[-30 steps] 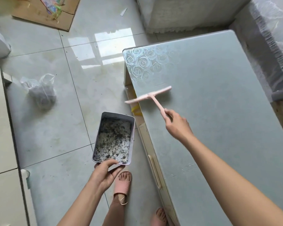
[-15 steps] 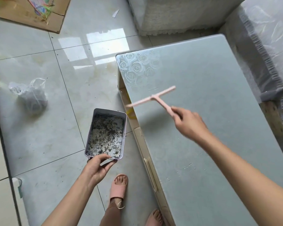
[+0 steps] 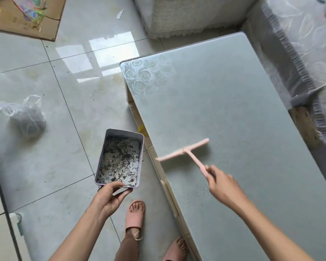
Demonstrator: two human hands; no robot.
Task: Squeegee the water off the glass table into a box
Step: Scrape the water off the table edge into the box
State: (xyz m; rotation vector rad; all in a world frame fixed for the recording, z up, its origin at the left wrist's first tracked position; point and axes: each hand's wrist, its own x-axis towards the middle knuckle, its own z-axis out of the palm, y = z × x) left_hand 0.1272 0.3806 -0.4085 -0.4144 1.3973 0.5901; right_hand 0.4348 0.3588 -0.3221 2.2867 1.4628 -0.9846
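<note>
While the glass table (image 3: 233, 110) lies under and beyond the right hand (image 3: 224, 187), the box (image 3: 124, 131) is gripped at its near rim by the left hand (image 3: 107, 198), and the right hand clasps the handle of the pink squeegee (image 3: 183, 152), blade just ahead.

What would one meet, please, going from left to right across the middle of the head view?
From the left: plastic bag → box → squeegee → right hand. The left hand overlaps the box, so it is left out.

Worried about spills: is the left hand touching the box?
Touching. Head view shows the left hand gripping the box at its near rim, thumb on top.
</note>
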